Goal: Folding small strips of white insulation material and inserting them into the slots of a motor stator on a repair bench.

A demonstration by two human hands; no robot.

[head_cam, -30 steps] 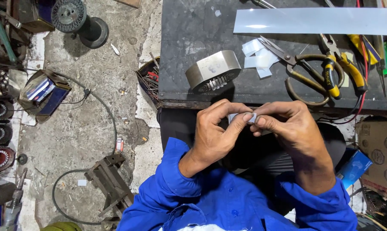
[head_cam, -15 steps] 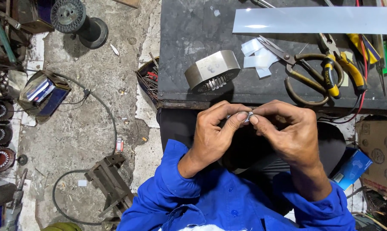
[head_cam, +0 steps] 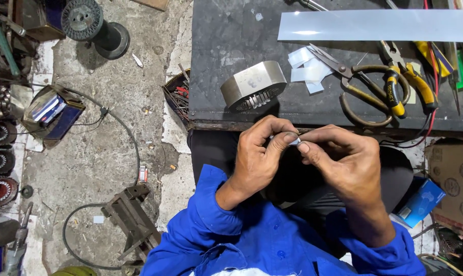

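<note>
Far left, on the rough concrete floor: a dark wire spool (head_cam: 83,20) on a round base, and below it a black cable (head_cam: 124,133) curving past a rusted metal bracket (head_cam: 131,217).

Centre, on the dark, scuffed workbench (head_cam: 231,30): a stator core (head_cam: 253,86), a thick steel ring with flat facets and fine toothed slots on its inner face. It lies near the bench's near edge, just beyond my hands.

Centre, below the bench edge: my left hand (head_cam: 257,161), fingers curled, thumb and forefinger pinched on a small whitish slip of insulation paper (head_cam: 294,141). My right hand (head_cam: 346,163) meets it from the right, its fingertips closed on the same slip. The slip is held between both hands, over my lap. My sleeves are bright blue cloth.

Right, on the bench: cut pieces of translucent film (head_cam: 305,69), a long pale strip of sheet (head_cam: 375,25) at the far side, worn scissors (head_cam: 359,87) with large loop handles, and pliers (head_cam: 408,76) with yellow and black grips.
</note>
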